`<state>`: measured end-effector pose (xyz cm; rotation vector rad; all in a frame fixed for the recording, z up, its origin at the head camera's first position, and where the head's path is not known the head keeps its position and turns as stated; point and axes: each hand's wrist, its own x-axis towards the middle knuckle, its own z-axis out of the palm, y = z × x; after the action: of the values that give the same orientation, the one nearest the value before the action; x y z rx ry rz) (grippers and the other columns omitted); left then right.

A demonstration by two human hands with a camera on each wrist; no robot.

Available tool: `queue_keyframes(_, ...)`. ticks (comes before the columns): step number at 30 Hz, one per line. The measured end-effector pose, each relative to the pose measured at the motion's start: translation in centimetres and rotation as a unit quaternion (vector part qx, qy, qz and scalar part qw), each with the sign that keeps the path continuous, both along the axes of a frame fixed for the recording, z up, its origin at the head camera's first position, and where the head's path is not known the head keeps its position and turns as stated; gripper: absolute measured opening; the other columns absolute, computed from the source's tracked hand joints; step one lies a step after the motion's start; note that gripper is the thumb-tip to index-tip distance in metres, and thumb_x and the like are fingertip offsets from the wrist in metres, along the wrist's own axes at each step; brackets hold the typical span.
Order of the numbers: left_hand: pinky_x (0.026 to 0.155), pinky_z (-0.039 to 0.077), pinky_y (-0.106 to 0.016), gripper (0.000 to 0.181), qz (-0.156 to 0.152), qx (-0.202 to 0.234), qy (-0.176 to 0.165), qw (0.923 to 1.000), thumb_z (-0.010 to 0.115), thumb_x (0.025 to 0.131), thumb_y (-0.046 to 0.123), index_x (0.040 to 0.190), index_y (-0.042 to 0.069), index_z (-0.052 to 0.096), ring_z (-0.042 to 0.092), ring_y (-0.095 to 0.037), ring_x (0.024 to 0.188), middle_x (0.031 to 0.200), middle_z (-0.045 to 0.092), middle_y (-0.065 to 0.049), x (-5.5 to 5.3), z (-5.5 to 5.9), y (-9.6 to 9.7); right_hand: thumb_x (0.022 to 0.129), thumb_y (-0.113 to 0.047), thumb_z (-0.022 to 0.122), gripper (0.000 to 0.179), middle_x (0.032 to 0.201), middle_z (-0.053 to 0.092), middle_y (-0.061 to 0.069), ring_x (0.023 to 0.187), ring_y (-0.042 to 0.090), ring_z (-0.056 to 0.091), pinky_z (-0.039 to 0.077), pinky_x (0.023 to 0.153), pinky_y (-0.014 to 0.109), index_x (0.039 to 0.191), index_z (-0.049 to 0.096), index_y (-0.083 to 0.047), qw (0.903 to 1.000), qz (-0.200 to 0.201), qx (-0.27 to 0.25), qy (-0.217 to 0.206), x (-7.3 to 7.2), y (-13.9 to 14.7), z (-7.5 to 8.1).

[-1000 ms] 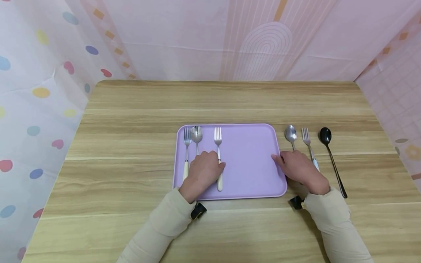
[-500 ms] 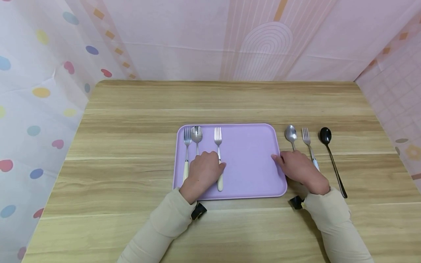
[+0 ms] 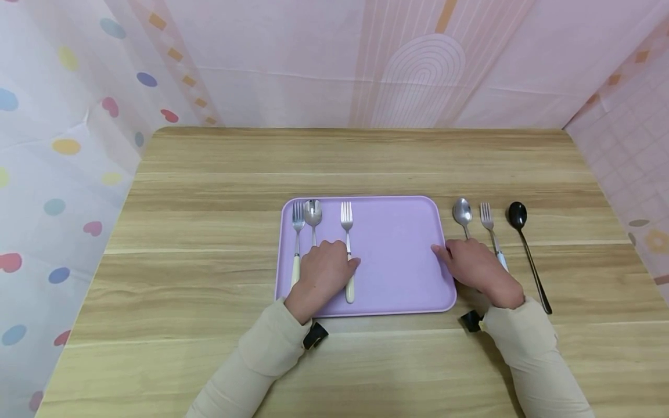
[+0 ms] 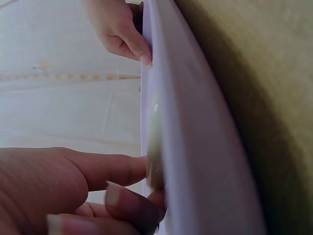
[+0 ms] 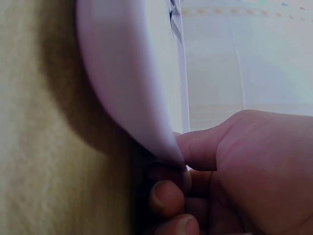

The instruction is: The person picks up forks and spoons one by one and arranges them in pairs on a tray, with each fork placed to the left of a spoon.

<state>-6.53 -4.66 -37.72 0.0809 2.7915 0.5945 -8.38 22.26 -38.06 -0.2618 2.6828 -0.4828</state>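
Note:
A purple tray (image 3: 397, 255) lies on the table with two forks and a spoon on it. My left hand (image 3: 325, 268) reaches over the tray and pinches the cream handle of the right-hand fork (image 3: 346, 217) between thumb and fingers; in the left wrist view that handle (image 4: 155, 147) shows at the thumb tip. Left of it lie a spoon (image 3: 313, 213), its handle hidden under the hand, and another cream-handled fork (image 3: 298, 217). At the tray's right edge my right hand (image 3: 473, 264) grips the rim, thumb on top and fingers curled below, as the right wrist view shows.
Right of the tray, on the wooden table (image 3: 209, 232), lie a metal spoon (image 3: 462, 212), a fork with a pale blue and white handle (image 3: 486, 217) and a long black spoon (image 3: 517, 216). My right hand partly covers the first two. A patterned curtain (image 3: 292, 64) hangs behind the table.

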Motion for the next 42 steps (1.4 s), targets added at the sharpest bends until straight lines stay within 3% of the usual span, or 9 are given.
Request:
queue_keyframes(7,0.044,0.039,-0.038,0.04,0.008,0.0,0.018,0.9998,0.064,0.09,0.035,0.059,0.011,0.053,0.051,-0.023,0.052,0.056,0.052,-0.005,0.0,0.7,-0.7,0.102,-0.032,0.04,0.039,0.064,0.05,0.005,0.06,0.02,0.05,0.039,0.056,0.033,0.083,0.059,-0.005,1.0,-0.001,0.004,-0.005,0.0,0.0,-0.2)
queue_keyframes(15,0.048,0.041,-0.038,0.032,0.032,0.015,0.051,0.9981,0.062,0.092,0.033,0.069,0.011,0.059,0.053,-0.023,0.057,0.059,0.053,-0.004,-0.5,2.3,-2.8,0.103,-0.033,0.04,0.04,0.063,0.049,0.005,0.059,0.02,0.049,0.039,0.056,0.033,0.081,0.058,-0.005,1.0,-0.002,0.002,-0.003,0.0,0.1,-0.2)
queue_keyframes(24,0.045,0.036,-0.031,0.029,0.003,0.055,0.069,0.9961,0.062,0.092,0.026,0.068,0.011,0.055,0.048,-0.018,0.053,0.057,0.05,-0.001,-2.1,2.9,-6.7,0.103,-0.032,0.039,0.039,0.063,0.049,0.005,0.059,0.02,0.049,0.039,0.056,0.033,0.081,0.058,-0.005,0.9999,-0.007,0.001,-0.009,0.0,0.2,-0.2)
queue_keyframes(33,0.049,0.034,-0.03,0.027,-0.02,0.061,0.058,0.9962,0.06,0.093,0.021,0.07,0.008,0.055,0.046,-0.018,0.054,0.058,0.047,-0.002,-3.3,2.1,-10.3,0.103,-0.032,0.04,0.039,0.063,0.049,0.005,0.058,0.02,0.048,0.038,0.056,0.032,0.08,0.057,-0.006,0.9999,-0.006,-0.002,-0.013,-0.1,0.3,-0.2)
queue_keyframes(42,0.05,0.036,-0.029,0.031,-0.034,0.043,0.001,0.9985,0.057,0.095,0.02,0.067,0.009,0.051,0.046,-0.017,0.055,0.059,0.047,-0.002,-3.6,1.4,-11.6,0.103,-0.034,0.04,0.039,0.063,0.049,0.004,0.058,0.019,0.048,0.038,0.055,0.033,0.079,0.057,-0.007,0.9999,0.002,-0.011,-0.008,-0.2,0.4,-0.2)
